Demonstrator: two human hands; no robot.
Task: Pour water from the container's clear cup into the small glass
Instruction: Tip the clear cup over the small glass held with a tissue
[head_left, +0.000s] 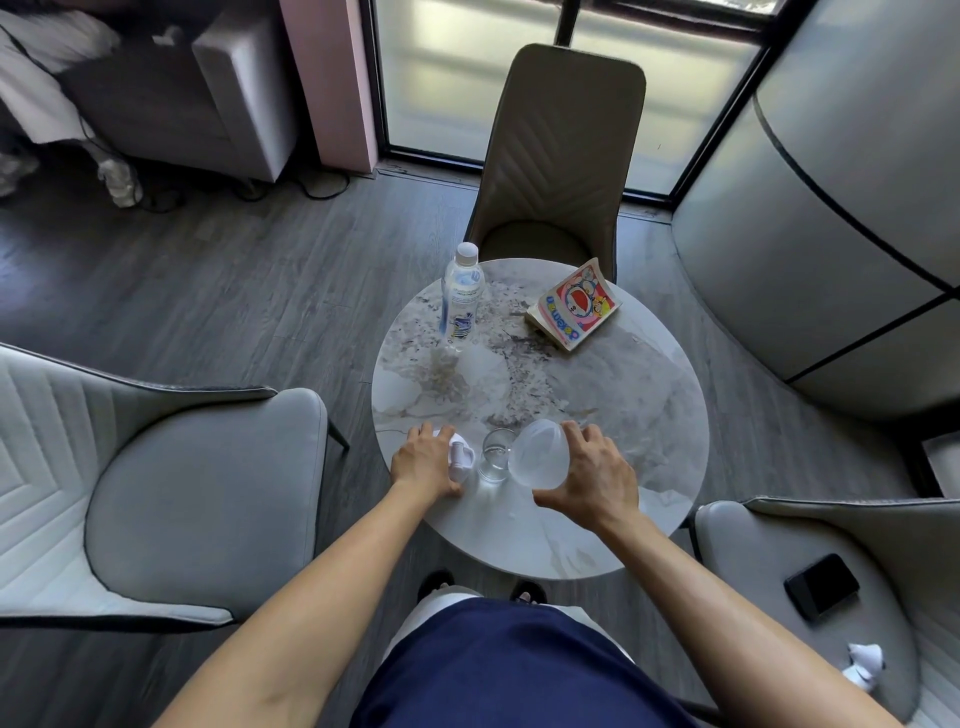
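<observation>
- Dark blue clothing (498, 670) fills the near edge of the view, and two bare forearms are stretched from it toward the round marble counter (597, 540).
- At the near rim of the counter the clear cup (537, 457) is held in the right hand (592, 475), gripped between the thumb below and the fingers above; it is tipped to the left, its wide mouth turned toward the small glass (496, 457).
- The small glass is seen standing upright on the counter, just left of the cup and touching or nearly touching its rim; which of the two cannot be told.
- Whether water is passing from cup to glass cannot be made out.
- The left hand (423, 462) is laid on a white container (460, 457) just left of the glass, the fingers curled over it in a loose grip; the container's shape is largely hidden by the hand.
- A capped water bottle (461, 293) is placed upright on the far left part of the counter, well apart from the hands.
- A comic book (574, 306) is lying at the far right edge of the counter.
- A grey chair (558, 156) is set beyond the counter, another (156, 467) to the left.
- On a third seat (831, 561) at the near right, a black phone (821, 586) is lying flat.
</observation>
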